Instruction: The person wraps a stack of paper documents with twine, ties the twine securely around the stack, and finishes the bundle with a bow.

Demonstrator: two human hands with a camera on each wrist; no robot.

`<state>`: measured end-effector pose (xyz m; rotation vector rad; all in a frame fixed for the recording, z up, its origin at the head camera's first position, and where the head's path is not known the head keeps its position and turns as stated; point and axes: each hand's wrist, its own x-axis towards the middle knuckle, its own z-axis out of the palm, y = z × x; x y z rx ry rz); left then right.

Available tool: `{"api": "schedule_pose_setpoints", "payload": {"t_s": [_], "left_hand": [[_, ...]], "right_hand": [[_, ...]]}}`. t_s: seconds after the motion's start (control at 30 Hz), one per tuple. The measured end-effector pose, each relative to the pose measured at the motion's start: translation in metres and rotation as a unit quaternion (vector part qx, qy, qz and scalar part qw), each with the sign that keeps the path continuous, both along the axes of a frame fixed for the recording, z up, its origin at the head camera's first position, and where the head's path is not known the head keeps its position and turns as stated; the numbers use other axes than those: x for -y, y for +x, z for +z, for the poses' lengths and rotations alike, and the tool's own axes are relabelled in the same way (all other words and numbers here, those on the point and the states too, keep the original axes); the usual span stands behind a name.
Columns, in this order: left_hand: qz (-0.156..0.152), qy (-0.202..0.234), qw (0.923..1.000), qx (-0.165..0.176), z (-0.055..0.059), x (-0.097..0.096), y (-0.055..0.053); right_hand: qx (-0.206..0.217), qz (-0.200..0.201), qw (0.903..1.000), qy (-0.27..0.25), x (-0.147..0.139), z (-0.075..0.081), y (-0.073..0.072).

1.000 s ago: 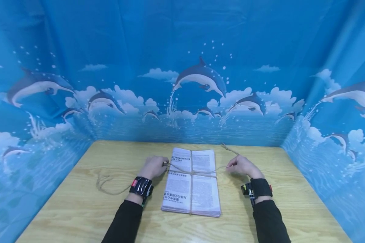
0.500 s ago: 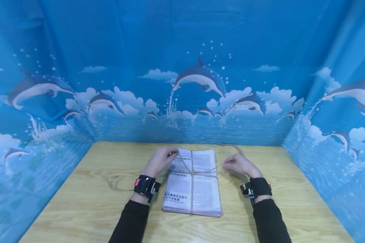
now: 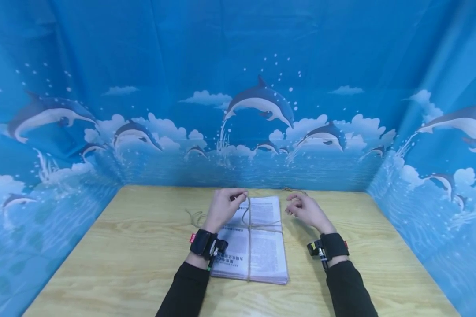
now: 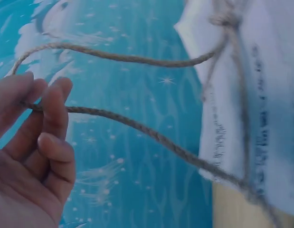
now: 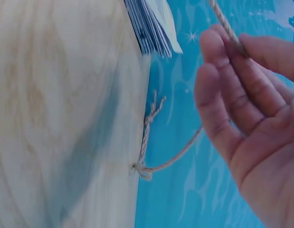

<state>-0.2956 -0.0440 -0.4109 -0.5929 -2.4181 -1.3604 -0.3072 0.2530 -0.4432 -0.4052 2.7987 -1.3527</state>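
Observation:
A stack of newspapers (image 3: pixel 267 257) lies on the table with thin brown twine (image 3: pixel 249 251) crossed around it. Above its upper left part, my left hand (image 3: pixel 222 209) pinches a strand of twine. Seen from the left wrist, the twine (image 4: pixel 137 59) curves between the left hand (image 4: pixel 37 156) and a small knot (image 4: pixel 225 19) on the paper. Right of the stack is my right hand (image 3: pixel 307 212); in the right wrist view, that hand (image 5: pixel 260 104) pinches a strand of twine (image 5: pixel 223 20) between thumb and fingers.
A loose tail of twine (image 3: pixel 195 215) trails on the left, partly behind the left hand. Near the table's back edge lies a knotted, frayed twine end (image 5: pixel 145 171). A blue dolphin-print curtain (image 3: pixel 238 163) encloses the wooden table (image 3: pixel 135 246) at the back and sides.
My left hand has moved up and right, from beside the stack to over its top left, carrying its strand. The left tail slid right. The right hand has shifted slightly up and left.

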Motion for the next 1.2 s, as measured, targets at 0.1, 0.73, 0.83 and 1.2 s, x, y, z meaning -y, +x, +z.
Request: {"api": "schedule_pose_setpoints", "payload": {"t_s": [0.1,0.73,0.83,1.2], "left_hand": [[0.0,-0.025,0.9997,0.003,-0.002,0.0,-0.002],[-0.089,-0.111,0.9837,0.109,0.002,0.032,-0.009],[-0.053,-0.046,0.9928,0.098,0.003,0.029,-0.007],[-0.043,0.057,0.9935,0.088,-0.002,0.016,-0.006]], "right_hand": [[0.003,-0.017,0.9988,-0.045,0.005,0.002,-0.001],[0.054,-0.121,0.8995,-0.416,0.01,0.019,0.0],[0.055,-0.127,0.9016,-0.41,0.009,0.024,0.004],[0.076,-0.101,0.9339,-0.335,0.004,0.035,0.006]]}}
